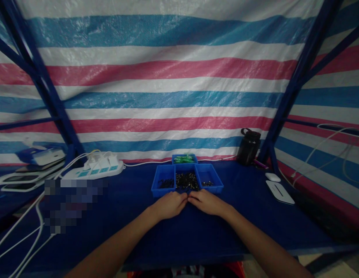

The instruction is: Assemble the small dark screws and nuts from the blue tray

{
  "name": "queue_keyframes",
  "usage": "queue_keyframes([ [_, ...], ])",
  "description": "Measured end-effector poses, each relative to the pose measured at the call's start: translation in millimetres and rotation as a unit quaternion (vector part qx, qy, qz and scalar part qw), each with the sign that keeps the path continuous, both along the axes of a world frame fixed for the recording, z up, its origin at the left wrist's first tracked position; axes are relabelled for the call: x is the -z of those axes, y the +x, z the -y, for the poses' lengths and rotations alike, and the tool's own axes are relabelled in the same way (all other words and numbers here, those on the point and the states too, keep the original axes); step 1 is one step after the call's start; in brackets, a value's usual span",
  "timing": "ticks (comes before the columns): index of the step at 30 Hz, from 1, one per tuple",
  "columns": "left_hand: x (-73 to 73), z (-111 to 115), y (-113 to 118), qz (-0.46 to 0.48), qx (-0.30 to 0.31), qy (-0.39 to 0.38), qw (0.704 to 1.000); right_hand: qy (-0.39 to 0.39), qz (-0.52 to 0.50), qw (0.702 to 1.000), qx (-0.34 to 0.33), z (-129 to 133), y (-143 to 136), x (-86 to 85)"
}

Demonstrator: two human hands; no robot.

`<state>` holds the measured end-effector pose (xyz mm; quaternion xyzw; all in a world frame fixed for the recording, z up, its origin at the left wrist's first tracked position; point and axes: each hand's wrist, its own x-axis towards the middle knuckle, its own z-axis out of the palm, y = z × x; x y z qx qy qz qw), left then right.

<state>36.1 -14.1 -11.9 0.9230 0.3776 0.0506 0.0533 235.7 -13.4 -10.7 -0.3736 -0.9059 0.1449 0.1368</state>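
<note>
My left hand (pixel 171 204) and my right hand (pixel 207 201) meet over the blue table, just in front of the small blue bins. Both have their fingers closed, with thumbs and fingertips touching at the middle. Whatever they hold, if anything, is too small or hidden to make out. Beyond them, the left bin (pixel 155 181) has dark, thin pieces in it. The middle bin (pixel 185 168) is heaped with small black and shiny parts. A few small shiny pieces lie in the right bin (pixel 212 175). Behind these, another bin holds green pieces (pixel 184 158).
A white power strip (pixel 95 170) with plugs and cables lies at left, near stacked white devices (pixel 25 179). At right are a black bottle (pixel 249 146), a white case (pixel 272 177) and a flat white device (pixel 280 192). Blue posts frame a striped tarp (pixel 179 100).
</note>
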Motion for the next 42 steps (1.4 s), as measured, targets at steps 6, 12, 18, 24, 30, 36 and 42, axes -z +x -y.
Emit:
queue_keyframes([
  [6, 1.6, 0.3, 0.9, 0.005, -0.011, 0.004, 1.000, -0.006, -0.004, 1.000, 0.003, -2.3, -0.6, 3.1],
  [12, -2.8, 3.8, 3.5, 0.033, -0.019, -0.005, 0.999, -0.017, -0.032, 0.999, -0.014, -2.3, -0.7, 1.3],
  [18, -4.3, 5.1, 5.6, 0.049, -0.021, 0.007, 0.999, -0.043, -0.046, 0.998, -0.024, -1.9, 0.0, 1.0],
  [24, -1.4, 3.1, 4.9, 0.053, -0.008, 0.031, 0.998, -0.048, -0.054, 0.997, -0.026, -2.9, 0.1, 3.4],
  [30, -0.6, 2.7, 4.8, 0.043, -0.017, 0.024, 0.999, -0.029, -0.042, 0.998, -0.031, -2.1, -0.4, 0.7],
  [36, 0.3, 1.6, 5.0, 0.034, -0.021, 0.024, 0.999, -0.020, -0.019, 0.999, -0.024, -2.1, 0.5, -0.3],
  [42, -1.2, 2.4, 4.1, 0.025, -0.032, 0.037, 0.998, 0.005, -0.019, 1.000, -0.004, -0.7, 0.7, -0.2],
])
